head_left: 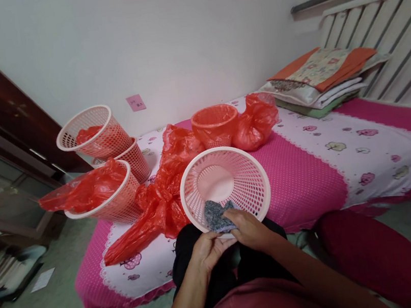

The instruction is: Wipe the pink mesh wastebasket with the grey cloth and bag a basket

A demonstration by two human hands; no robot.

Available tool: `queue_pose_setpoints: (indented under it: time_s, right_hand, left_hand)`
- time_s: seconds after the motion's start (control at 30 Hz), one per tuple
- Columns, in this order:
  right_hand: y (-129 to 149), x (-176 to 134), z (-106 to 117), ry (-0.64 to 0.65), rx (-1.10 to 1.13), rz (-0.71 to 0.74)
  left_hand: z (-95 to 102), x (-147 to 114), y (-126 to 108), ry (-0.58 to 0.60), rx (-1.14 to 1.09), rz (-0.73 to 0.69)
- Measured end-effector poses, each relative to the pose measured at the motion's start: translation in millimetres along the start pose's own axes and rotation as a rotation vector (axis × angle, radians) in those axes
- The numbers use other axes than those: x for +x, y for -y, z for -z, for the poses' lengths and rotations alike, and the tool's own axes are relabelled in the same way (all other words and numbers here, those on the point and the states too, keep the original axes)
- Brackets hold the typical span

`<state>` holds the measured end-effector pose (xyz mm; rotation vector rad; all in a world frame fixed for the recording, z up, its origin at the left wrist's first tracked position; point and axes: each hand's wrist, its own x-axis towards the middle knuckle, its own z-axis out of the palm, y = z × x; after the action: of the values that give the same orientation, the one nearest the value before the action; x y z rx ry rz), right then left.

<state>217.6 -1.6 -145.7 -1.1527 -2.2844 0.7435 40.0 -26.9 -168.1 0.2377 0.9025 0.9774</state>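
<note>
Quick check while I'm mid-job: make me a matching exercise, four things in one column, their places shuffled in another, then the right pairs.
Things
1. mottled grey fabric piece
2. small pink paper note
3. stack of folded, multicoloured fabrics
4. dark red round seat

Places
A. on the pink-and-white patterned bedspread, near the white ribbed radiator
B. in the right hand, at the near rim of a pale pink round plastic basket
C. lower right, in front of the bedspread
D. on the plain white wall

Pairs: 1-B, 2-D, 3-A, 4-C
</note>
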Motion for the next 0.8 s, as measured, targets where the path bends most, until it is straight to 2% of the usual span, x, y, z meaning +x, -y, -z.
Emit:
queue_pose_setpoints:
  time_s: [0.1,0.17,0.3,0.4,0.5,0.63,0.7,0.8]
  right_hand:
    - [-1,-8,5,-0.037,0.109,0.046]
    - [1,-11,8,-0.004,0.103,0.063]
    - [6,-8,9,0.104,-0.059,0.035]
    - [8,-6,4,0.153,-0.173,0.020]
    - [7,-6,-1,0.165,-0.264,0.033]
    - [8,-9,0,0.153,-0.411,0.015]
    - [12,-8,3,0.147,-0.461,0.003]
    - [18,-2,8,0.144,-0.472,-0.003]
  left_hand:
    - [0.8,0,-6,-0.016,-0.013,0.017]
    - [-1.2,3,-8,-0.024,-0.024,0.025]
    - [-10.2,6,-6,-0.070,-0.015,-0.008]
    - [-14.2,6,-5,-0.120,0.024,-0.096]
    - [-11.9,2,-13,-0.165,0.111,-0.164]
    - [-6.5,-3,-31,-0.234,0.241,-0.146]
    - [-6.5,-5,-34,-0.225,0.243,-0.174]
    - [-9.9,-6,-28,-0.131,0.163,-0.271]
